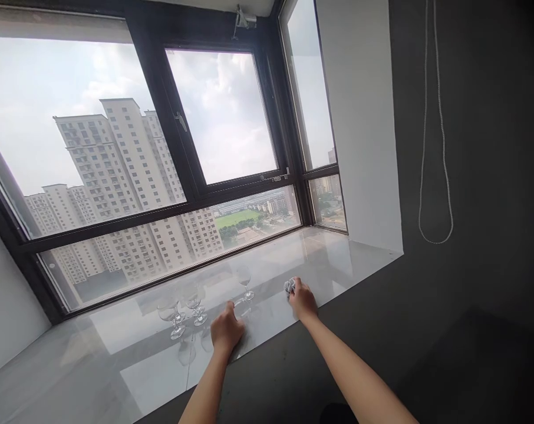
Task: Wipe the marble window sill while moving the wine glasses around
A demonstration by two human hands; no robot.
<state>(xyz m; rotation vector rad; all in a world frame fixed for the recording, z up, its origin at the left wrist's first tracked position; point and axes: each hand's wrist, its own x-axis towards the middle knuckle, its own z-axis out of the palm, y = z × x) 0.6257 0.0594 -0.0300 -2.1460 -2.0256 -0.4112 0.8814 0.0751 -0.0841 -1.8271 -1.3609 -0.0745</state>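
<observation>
My right hand (302,300) rests on the glossy window sill (116,353), its fingers closed on a small crumpled grey cloth (289,286). My left hand (226,330) lies on the sill with fingers curled, knuckles up, nothing visible in it. One clear stemmed glass (246,284) stands upright just beyond and between the two hands. To the left of my left hand stand more stemmed glasses, one nearer (172,315) and one behind it (195,306).
A large dark-framed window (191,188) runs along the back of the sill, with tall buildings outside. A white wall (359,118) closes the sill on the right. A bead blind cord (435,147) hangs on the dark wall at right.
</observation>
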